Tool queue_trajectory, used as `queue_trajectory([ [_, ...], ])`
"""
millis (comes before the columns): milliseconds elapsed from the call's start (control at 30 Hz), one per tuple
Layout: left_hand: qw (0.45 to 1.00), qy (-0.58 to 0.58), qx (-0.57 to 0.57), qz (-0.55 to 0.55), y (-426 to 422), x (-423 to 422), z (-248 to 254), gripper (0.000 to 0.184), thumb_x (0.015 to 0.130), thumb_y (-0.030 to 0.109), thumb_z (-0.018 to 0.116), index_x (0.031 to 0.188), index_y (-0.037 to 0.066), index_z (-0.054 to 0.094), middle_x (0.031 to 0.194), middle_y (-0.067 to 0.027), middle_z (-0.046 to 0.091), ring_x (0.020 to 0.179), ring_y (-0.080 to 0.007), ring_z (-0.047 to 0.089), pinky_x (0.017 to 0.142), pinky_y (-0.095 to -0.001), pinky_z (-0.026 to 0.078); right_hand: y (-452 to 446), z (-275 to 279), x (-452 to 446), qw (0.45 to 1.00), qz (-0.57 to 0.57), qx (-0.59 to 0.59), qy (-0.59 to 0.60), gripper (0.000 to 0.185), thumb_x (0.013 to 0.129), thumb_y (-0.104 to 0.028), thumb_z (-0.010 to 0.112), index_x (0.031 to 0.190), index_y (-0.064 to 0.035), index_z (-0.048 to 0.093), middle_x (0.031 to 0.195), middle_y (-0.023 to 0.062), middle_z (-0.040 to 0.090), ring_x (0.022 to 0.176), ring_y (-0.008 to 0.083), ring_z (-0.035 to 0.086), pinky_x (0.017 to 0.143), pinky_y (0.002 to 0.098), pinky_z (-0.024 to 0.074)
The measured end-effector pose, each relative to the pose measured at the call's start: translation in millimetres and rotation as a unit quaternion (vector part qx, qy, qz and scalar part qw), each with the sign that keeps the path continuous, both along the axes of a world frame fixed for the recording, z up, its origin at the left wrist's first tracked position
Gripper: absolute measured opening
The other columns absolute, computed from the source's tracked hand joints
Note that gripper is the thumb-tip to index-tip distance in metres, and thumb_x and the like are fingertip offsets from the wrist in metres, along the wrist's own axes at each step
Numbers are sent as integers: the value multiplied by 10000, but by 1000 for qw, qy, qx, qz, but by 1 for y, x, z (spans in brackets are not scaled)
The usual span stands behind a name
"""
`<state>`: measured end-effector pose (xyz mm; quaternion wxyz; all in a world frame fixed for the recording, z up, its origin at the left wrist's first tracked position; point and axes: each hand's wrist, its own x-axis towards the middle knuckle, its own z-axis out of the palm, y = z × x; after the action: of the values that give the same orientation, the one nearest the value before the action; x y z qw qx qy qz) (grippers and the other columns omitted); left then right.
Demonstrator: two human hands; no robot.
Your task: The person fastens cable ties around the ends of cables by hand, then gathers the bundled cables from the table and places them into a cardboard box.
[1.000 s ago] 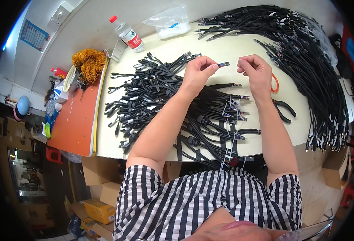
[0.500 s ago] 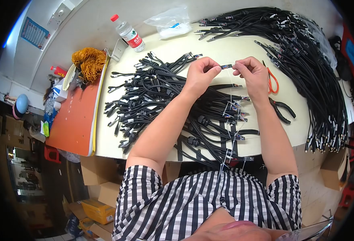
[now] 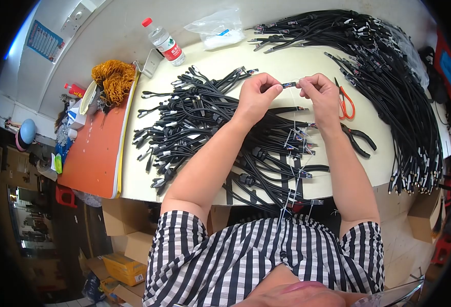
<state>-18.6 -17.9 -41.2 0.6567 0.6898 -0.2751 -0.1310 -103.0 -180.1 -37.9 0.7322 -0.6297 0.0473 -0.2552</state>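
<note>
My left hand (image 3: 258,97) pinches a small dark cable end (image 3: 289,85) between thumb and fingertips. At its other side my right hand (image 3: 321,97) is closed, thumb against fingers, touching the tip; whether it also holds the thin white thread there is too small to tell. A pale thread (image 3: 294,113) hangs below the cable end toward several connector ends (image 3: 298,138) wound with thread. Under and left of my left hand lies a pile of black cables (image 3: 184,120).
Orange-handled scissors (image 3: 346,102) and black-handled pliers (image 3: 358,140) lie right of my right hand. A large cable bundle (image 3: 389,97) curves along the right. A water bottle (image 3: 165,45) and a plastic bag (image 3: 216,31) stand at the back; an orange board (image 3: 95,148) is left.
My right hand has moved left and closed at the cable end, which sits slightly farther right. The scissors show more fully beside my right hand.
</note>
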Motion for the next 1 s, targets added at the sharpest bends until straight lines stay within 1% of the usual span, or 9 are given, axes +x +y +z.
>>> queue_trajectory([
  [67,999,-30,-6,14,-2,-1,-2,85,837,76,676,844,-2,642,720,11,606,662,-51,519,596,-217,415,0,-4,2,1000,-22,-10,-12,84,879,-83,660,869,-1,646,816,50,670,719,80,566,683,213,446],
  [200,999,-31,8,14,-3,-2,-1,87,829,78,678,845,0,644,722,4,611,663,-56,525,603,-223,422,-1,-5,3,999,-43,-6,-27,83,879,-89,662,866,-9,645,835,51,675,749,83,570,716,219,434],
  [333,999,-36,10,13,-3,-3,1,85,825,77,677,846,0,647,723,0,617,663,-61,528,612,-227,429,1,-5,4,999,-27,26,-32,68,879,-63,657,863,3,659,813,49,670,730,75,584,680,211,460],
  [400,999,-31,2,14,-2,-2,0,85,824,77,677,845,0,648,722,0,618,663,-62,529,615,-229,430,2,-3,3,998,-45,-23,-28,56,873,-43,653,872,12,664,820,60,677,751,86,600,706,214,472],
  [633,1000,-23,9,15,-1,-1,0,104,822,92,685,831,-4,648,717,-1,617,663,-65,531,611,-234,434,1,-2,1,997,-28,-50,-59,43,850,17,643,886,31,661,900,85,680,801,107,621,762,229,490],
  [700,1000,-24,3,17,-1,-1,0,107,821,95,687,828,-4,648,714,-1,615,658,-64,527,606,-232,432,1,-3,0,993,-25,-105,-47,60,834,26,661,894,26,656,976,79,665,862,104,611,804,236,479],
  [733,999,-37,22,21,-1,-2,1,107,818,93,687,825,-6,648,711,-12,622,651,-71,537,603,-238,439,2,-2,-1,993,-25,-105,-47,60,834,26,661,894,26,656,976,79,665,862,104,611,804,236,479],
  [900,989,-122,71,38,-3,-9,5,105,808,86,685,822,-11,648,710,-56,644,633,-107,575,604,-266,466,2,-2,-1,951,-83,-278,-110,50,814,22,670,863,11,665,932,57,661,842,109,595,784,243,464],
  [1000,986,-132,87,46,-4,-12,6,104,797,78,687,806,-17,646,710,-94,650,627,-150,600,606,-287,480,5,0,-3,964,-49,-254,-52,30,824,-3,670,852,9,668,870,51,667,813,100,595,763,237,462],
])
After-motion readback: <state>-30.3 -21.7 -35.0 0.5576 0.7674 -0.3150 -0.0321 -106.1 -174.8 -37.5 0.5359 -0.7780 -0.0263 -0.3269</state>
